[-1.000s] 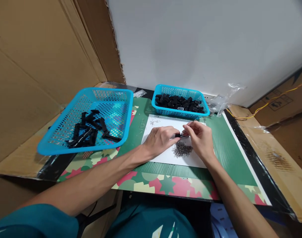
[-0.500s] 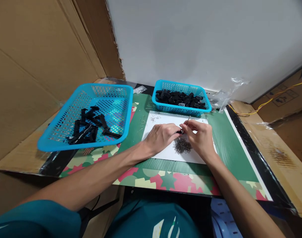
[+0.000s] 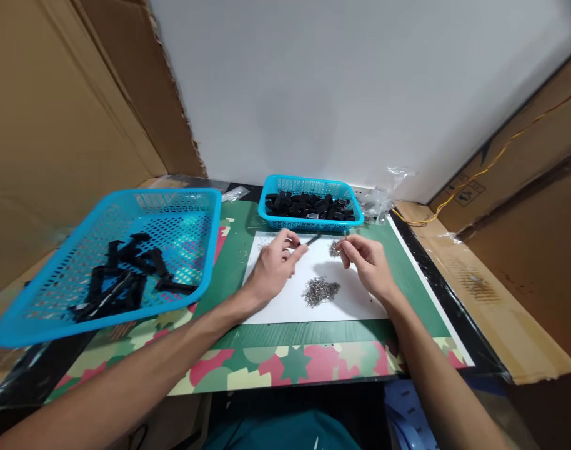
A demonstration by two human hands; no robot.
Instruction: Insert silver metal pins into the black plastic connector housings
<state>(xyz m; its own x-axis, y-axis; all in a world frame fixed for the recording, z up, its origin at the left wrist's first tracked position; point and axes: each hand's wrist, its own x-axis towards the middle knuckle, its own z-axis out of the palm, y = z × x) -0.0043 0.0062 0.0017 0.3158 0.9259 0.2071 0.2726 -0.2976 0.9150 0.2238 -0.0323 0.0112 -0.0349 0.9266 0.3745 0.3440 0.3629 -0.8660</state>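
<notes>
My left hand is closed on a slim black plastic part, which sticks out from the fingertips to the right. My right hand, fingers pinched, holds a thin tool whose narrow end points up; its exact kind is too small to make out. Both hands are over a white sheet, apart from each other. Between and below them lies a pile of tiny metal pieces. A smaller cluster of such pieces is beside my right fingertips.
A small blue basket full of black parts stands behind the sheet. At the left, a larger blue basket holds several long black parts. Clear plastic bags lie by the wall. Cardboard borders the right side.
My hands were together over the black part; now they have moved apart, with the part in the left hand. The view has shifted, so the baskets sit lower and further left.
</notes>
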